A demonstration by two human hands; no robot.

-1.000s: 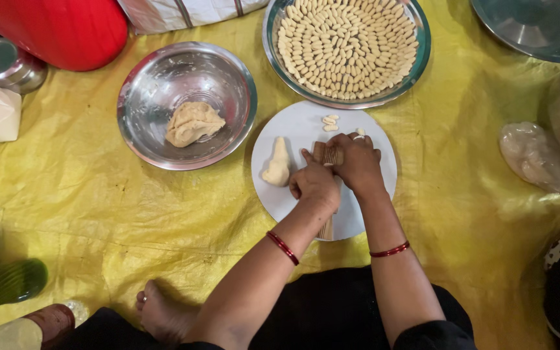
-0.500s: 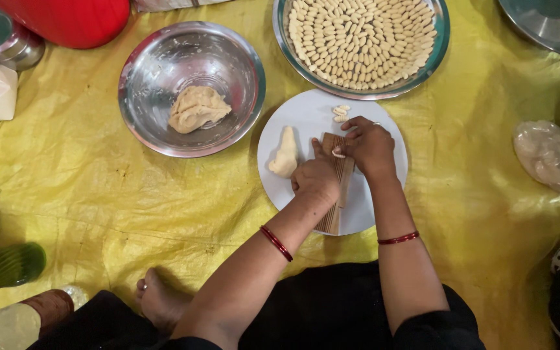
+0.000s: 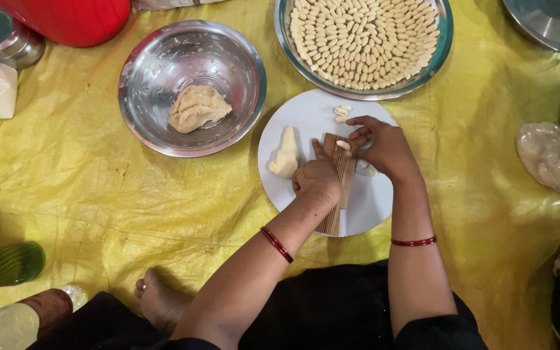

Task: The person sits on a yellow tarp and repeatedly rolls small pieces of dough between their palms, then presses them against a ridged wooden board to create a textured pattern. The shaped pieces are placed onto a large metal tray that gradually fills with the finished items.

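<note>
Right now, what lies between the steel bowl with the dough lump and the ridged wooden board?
In the head view, a tapered dough piece lies on the white plate, between the steel bowl and the ridged board.

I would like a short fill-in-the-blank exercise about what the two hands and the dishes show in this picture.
1. The left hand rests on a ridged ____ board.
2. The board lies on a ____ plate.
3. The lump of dough sits in a ____ bowl.
4. The right hand touches the board's ____ end.

Missing words: wooden; white; steel; far
</note>
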